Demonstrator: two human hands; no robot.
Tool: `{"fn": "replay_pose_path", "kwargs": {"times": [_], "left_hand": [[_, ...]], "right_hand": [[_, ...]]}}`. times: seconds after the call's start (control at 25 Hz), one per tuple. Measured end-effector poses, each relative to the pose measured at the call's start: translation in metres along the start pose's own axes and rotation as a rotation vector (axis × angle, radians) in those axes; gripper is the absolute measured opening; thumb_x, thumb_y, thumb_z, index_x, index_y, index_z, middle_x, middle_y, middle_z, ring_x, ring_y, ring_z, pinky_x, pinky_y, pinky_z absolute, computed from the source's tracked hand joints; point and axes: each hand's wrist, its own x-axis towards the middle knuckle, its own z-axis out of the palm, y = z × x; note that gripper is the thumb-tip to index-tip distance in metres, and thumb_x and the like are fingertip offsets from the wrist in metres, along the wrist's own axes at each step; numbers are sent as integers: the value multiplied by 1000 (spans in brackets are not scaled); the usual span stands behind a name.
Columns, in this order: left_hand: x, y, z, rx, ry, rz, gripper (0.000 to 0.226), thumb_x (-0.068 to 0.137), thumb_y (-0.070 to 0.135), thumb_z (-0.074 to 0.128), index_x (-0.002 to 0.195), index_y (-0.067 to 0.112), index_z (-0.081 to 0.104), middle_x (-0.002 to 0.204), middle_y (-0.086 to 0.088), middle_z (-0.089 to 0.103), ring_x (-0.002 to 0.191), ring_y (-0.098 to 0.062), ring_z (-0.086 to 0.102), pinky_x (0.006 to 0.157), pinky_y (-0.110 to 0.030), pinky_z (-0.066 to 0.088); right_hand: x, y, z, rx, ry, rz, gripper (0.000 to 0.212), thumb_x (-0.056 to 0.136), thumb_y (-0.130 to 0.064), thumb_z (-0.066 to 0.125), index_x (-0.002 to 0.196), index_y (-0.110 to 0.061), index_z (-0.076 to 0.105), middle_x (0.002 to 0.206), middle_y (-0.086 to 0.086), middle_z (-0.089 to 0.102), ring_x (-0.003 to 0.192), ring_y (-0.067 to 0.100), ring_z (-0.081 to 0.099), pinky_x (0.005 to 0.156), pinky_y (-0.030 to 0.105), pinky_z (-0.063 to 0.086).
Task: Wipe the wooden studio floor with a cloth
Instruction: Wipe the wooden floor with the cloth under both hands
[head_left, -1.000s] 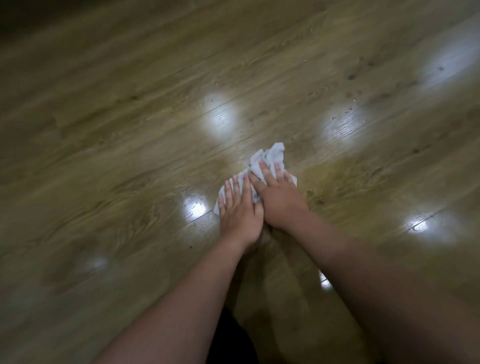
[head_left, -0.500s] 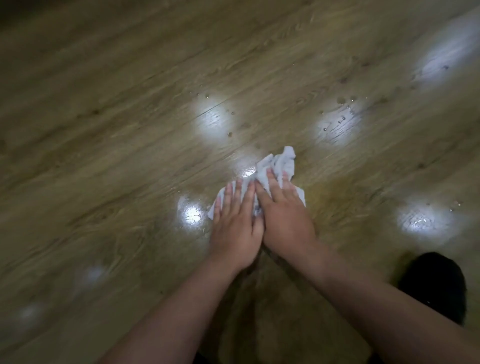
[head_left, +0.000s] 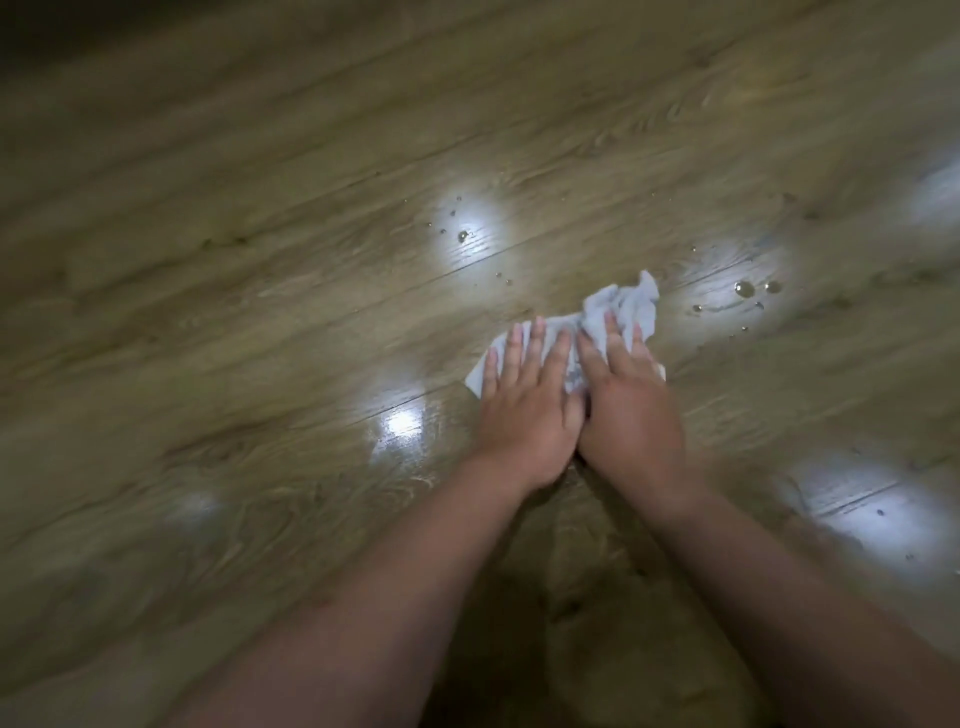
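Both hands lie flat, fingers spread, side by side: left hand (head_left: 524, 410) and right hand (head_left: 626, 410) press a crumpled white cloth (head_left: 618, 312) onto the glossy brown wooden plank floor (head_left: 260, 312). Water droplets (head_left: 745, 289) bead just beyond. No writing shows.

An indoor room with a glossy wood-plank floor (head_left: 260, 312) mirroring overhead light reflections (head_left: 467, 234).

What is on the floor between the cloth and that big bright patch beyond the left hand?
In the head view, a few small water drops lie on the wooden floor between the cloth and the bright patch.
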Motion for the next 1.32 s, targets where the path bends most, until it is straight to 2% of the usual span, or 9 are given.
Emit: {"fn": "replay_pose_path", "kwargs": {"times": [0.2, 0.4, 0.52, 0.64, 0.84, 0.96, 1.04, 1.12, 1.32], "left_hand": [[-39, 5, 13, -58, 38, -164, 63, 106, 38, 16, 166, 30, -4, 173, 2, -17, 154, -13, -29, 126, -38, -18], [-29, -49, -8, -4, 143, -319, 76, 93, 47, 5, 166, 28, 0, 174, 0, -11, 157, -15, -23, 128, -41, -13], [35, -66, -32, 46, 189, -287, 69, 101, 44, 20, 166, 25, 8, 175, -4, -4, 160, -22, -14, 129, -46, -7], [90, -54, -43, 45, 163, -221, 67, 105, 44, 29, 166, 25, 10, 175, -3, -7, 159, -22, -16, 128, -48, -9], [44, -53, -34, 45, 138, -47, 67, 105, 40, 27, 167, 24, 9, 175, -4, -4, 160, -20, -13, 128, -44, -9], [-18, -85, -32, 7, 177, -80, 68, 101, 41, 17, 167, 25, 9, 175, -1, -1, 159, -15, -14, 129, -43, -3], [-41, -121, -39, -1, 209, -216, 68, 100, 42, 13, 166, 28, 6, 174, 1, 0, 159, -13, -14, 129, -43, -2], [-22, -149, -54, 29, 232, -318, 69, 99, 45, 8, 166, 29, 5, 175, 0, 0, 160, -16, -12, 129, -43, -3], [91, -134, -83, -27, 206, -317, 65, 107, 46, 22, 166, 28, 4, 174, 0, -9, 158, -20, -19, 127, -46, -12]], "right_hand": [[-13, -6, 6, -70, -110, -147, 61, 107, -34, 51, 163, -16, 33, 173, 9, 11, 161, 32, 5, 129, 49, 16], [41, -45, 22, -114, -172, -401, 67, 105, -49, 37, 166, -27, 21, 175, 5, 4, 161, 27, -2, 123, 34, -8], [104, -58, 17, -135, -140, -317, 70, 108, -53, 33, 167, -26, 7, 175, 7, -5, 161, 28, -10, 128, 45, -1], [138, -46, -1, -200, -158, -176, 78, 106, -55, 30, 167, -21, -6, 173, 10, -18, 159, 30, -20, 129, 45, -7], [77, -47, 12, -79, -109, -45, 75, 107, -49, 38, 167, -21, 3, 174, 10, -10, 160, 31, -12, 128, 58, 14], [40, -82, 37, -161, -95, -204, 76, 102, -42, 51, 165, -16, 18, 173, 17, 6, 159, 39, 2, 124, 60, 24], [45, -116, 56, -215, -97, -400, 76, 102, -44, 51, 165, -15, 19, 173, 17, 6, 159, 34, -2, 124, 49, 6], [82, -145, 68, -224, -115, -448, 73, 107, -48, 39, 167, -20, 8, 174, 10, -8, 157, 27, -19, 122, 40, -12], [180, -129, 35, -289, -167, -277, 78, 106, -54, 31, 167, -23, -7, 173, 8, -19, 157, 31, -26, 129, 47, -8]]}}
